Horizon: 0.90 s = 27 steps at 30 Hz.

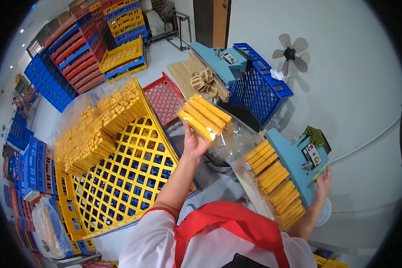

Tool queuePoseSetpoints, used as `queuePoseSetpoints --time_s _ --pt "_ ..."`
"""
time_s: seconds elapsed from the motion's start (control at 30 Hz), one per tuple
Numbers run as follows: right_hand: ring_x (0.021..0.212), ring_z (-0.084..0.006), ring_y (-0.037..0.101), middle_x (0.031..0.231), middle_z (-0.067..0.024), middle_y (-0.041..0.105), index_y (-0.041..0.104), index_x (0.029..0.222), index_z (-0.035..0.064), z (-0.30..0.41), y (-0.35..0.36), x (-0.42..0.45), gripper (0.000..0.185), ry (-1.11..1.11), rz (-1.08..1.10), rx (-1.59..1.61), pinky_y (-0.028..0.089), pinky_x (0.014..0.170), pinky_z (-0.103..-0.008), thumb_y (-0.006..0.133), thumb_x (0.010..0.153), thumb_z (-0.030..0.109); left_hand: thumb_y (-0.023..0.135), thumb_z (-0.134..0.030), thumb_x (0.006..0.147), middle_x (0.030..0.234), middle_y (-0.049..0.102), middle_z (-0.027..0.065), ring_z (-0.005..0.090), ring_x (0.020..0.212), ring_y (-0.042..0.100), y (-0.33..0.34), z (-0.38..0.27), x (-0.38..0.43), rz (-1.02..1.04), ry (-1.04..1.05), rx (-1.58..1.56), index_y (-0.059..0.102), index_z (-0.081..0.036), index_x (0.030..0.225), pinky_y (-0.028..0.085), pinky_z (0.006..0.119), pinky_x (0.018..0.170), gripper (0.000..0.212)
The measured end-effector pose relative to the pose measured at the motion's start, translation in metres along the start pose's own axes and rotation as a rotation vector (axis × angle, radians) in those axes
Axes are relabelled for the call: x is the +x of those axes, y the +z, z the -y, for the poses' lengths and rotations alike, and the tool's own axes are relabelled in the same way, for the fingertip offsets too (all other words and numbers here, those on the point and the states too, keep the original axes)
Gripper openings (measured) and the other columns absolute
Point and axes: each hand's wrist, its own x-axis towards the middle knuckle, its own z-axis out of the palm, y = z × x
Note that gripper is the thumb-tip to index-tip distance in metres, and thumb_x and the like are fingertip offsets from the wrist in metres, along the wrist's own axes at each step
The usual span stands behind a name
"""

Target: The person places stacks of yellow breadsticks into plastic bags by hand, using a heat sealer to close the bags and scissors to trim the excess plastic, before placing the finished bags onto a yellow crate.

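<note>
My left hand (196, 141) holds up a clear plastic bag of yellow bread sticks (204, 117), its loose end trailing towards the sealer. At the right, my right hand (322, 181) has a thin green object (318, 174) in its fingers, beside the light-blue heat sealer (284, 157) with a lit red display. Several bagged groups of yellow sticks (273, 176) lie in a row along the sealer's near edge. A yellow plastic crate (65, 201) at the left carries many packed sticks (100, 130) across its far and left parts.
A second light-blue sealer (221, 60) stands ahead, near a striped cloth (204, 82) and a blue crate (259, 90). A red crate (164, 100) lies beyond the yellow one. Stacked crates (80, 50) fill the far left. A fan (289, 54) is by the wall.
</note>
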Motion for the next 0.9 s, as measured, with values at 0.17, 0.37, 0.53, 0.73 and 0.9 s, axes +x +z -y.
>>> queuePoseSetpoints --time_s 0.17,0.37,0.53,0.73,0.9 --pt "0.074 -0.0192 0.055 0.099 -0.0080 0.052 0.040 0.123 0.0048 0.056 0.094 -0.070 0.057 -0.314 0.802 -0.526 0.045 0.065 -0.0299 0.054 0.067 0.003 0.062 -0.046 0.069 0.128 0.041 0.0042 0.0264 0.118 0.037 -0.003 0.001 0.002 -0.033 0.030 0.005 0.039 -0.015 0.125 0.026 0.047 0.100 0.068" --pt "0.080 -0.0304 0.054 0.094 -0.0142 0.054 0.046 0.117 0.0061 0.077 0.163 -0.079 0.055 -0.751 0.666 -0.895 0.042 0.067 -0.0376 0.054 0.063 0.008 0.062 -0.046 0.068 0.127 0.042 0.0032 0.0257 0.118 0.037 -0.002 0.002 -0.001 -0.012 0.068 0.027 0.039 -0.015 0.125 0.025 0.046 0.100 0.069" --pt "0.071 -0.0227 0.053 0.085 -0.0089 0.053 0.048 0.116 0.0057 0.084 0.187 -0.076 0.056 -0.985 0.498 -0.964 0.033 0.064 -0.0349 0.059 0.061 0.013 0.062 -0.048 0.068 0.127 0.041 0.0037 0.0257 0.118 0.037 0.001 0.005 -0.003 -0.008 0.044 0.051 0.040 -0.014 0.124 0.024 0.045 0.101 0.070" --pt "0.071 -0.0207 0.053 0.083 -0.0076 0.051 0.048 0.116 0.0056 0.081 0.199 -0.071 0.058 -1.009 0.428 -1.046 0.032 0.069 -0.0367 0.061 0.060 0.014 0.060 -0.051 0.068 0.127 0.041 0.0051 0.0259 0.118 0.037 -0.006 0.003 -0.003 -0.001 0.018 0.081 0.040 -0.014 0.124 0.024 0.045 0.101 0.070" --pt "0.073 -0.0216 0.053 0.085 -0.0088 0.051 0.047 0.117 0.0067 0.082 0.201 -0.067 0.060 -1.052 0.398 -1.069 0.031 0.071 -0.0375 0.062 0.059 0.013 0.059 -0.052 0.069 0.127 0.041 0.0052 0.0263 0.118 0.037 -0.010 0.004 -0.002 -0.007 0.022 0.119 0.040 -0.014 0.125 0.024 0.046 0.101 0.070"
